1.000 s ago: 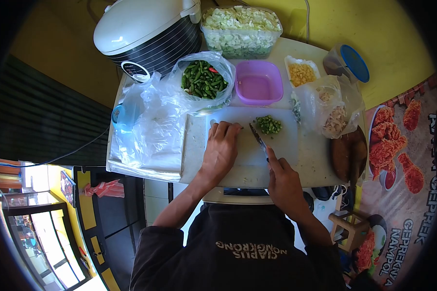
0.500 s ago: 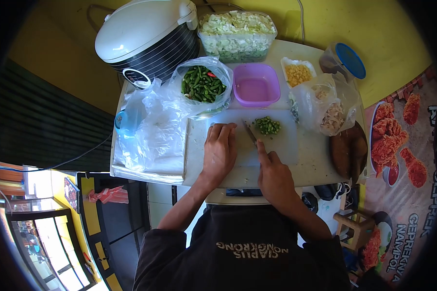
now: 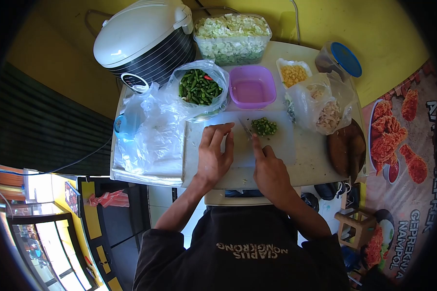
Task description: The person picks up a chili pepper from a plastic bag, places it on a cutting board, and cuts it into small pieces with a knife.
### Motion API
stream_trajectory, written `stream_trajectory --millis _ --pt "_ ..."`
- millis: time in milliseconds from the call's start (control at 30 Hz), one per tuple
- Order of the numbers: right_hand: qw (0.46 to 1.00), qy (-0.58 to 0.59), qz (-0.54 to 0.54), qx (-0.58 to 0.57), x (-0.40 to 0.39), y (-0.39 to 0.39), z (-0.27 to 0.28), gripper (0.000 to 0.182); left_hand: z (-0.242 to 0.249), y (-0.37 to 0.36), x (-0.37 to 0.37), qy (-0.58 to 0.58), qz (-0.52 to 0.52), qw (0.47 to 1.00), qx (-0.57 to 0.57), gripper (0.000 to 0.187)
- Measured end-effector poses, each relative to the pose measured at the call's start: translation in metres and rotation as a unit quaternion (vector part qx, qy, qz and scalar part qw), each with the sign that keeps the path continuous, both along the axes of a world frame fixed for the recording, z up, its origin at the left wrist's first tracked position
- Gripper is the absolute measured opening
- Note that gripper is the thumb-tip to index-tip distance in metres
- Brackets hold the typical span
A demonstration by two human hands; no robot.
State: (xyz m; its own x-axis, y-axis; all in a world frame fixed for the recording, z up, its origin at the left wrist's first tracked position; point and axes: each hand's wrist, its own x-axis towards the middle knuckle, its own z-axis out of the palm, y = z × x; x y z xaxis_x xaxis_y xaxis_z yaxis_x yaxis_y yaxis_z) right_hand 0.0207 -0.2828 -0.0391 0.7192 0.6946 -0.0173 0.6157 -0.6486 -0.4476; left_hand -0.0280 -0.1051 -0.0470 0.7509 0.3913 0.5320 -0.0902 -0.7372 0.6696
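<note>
My right hand [image 3: 271,174] grips a knife [image 3: 246,128], its index finger stretched along the top of it. The blade points up and left over a white cutting board [image 3: 281,150]. Just right of the blade lies a small heap of chopped green chilies [image 3: 264,127]. On the board's left side, my left hand [image 3: 213,157] has bent fingers, with the thumb tip close to the fingertips. Whatever may be between them is hidden. Behind the board stand an open bag of whole green chilies [image 3: 199,87] and a purple container [image 3: 252,100].
A rice cooker [image 3: 141,39] and a tub of chopped cabbage [image 3: 233,48] stand at the back. Clear plastic bags [image 3: 153,131] lie left. To the right are a tray of yellow pieces [image 3: 294,73], a bag of pale shreds [image 3: 327,114], a blue-lidded jar [image 3: 345,58] and a brown object [image 3: 345,148].
My left thumb has moved away from the palm, opening a gap below the fingers. The knife has shifted slightly left and its blade is turned a little. The whole view has moved slightly.
</note>
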Motion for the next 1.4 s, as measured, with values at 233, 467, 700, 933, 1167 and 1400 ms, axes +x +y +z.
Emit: stream_trajectory --millis 233,467,700,933,1167,1400 --pt "0.999 -0.006 -0.034 0.007 0.004 -0.018 -0.004 0.075 0.06 0.084 0.007 -0.045 0.108 0.989 0.094 0.015" --pt "0.999 -0.046 -0.005 0.016 0.006 -0.035 -0.006 0.076 0.07 0.138 0.041 0.11 -0.011 0.98 0.163 0.018" --pt "0.999 -0.046 -0.013 0.011 0.003 -0.038 0.002 0.064 0.046 0.137 0.062 0.195 0.05 0.952 0.231 0.021" --pt "0.999 -0.036 -0.003 0.006 0.005 -0.04 -0.001 0.073 0.05 0.133 0.057 0.078 0.053 0.961 0.259 0.016" --pt "0.999 -0.036 0.006 0.014 0.008 -0.041 -0.001 0.072 0.044 0.042 0.012 0.121 -0.175 0.968 0.133 0.024" --pt "0.999 -0.046 0.027 0.013 0.012 -0.048 -0.003 0.072 -0.005 0.021 0.009 0.112 -0.1 0.984 0.095 0.034"
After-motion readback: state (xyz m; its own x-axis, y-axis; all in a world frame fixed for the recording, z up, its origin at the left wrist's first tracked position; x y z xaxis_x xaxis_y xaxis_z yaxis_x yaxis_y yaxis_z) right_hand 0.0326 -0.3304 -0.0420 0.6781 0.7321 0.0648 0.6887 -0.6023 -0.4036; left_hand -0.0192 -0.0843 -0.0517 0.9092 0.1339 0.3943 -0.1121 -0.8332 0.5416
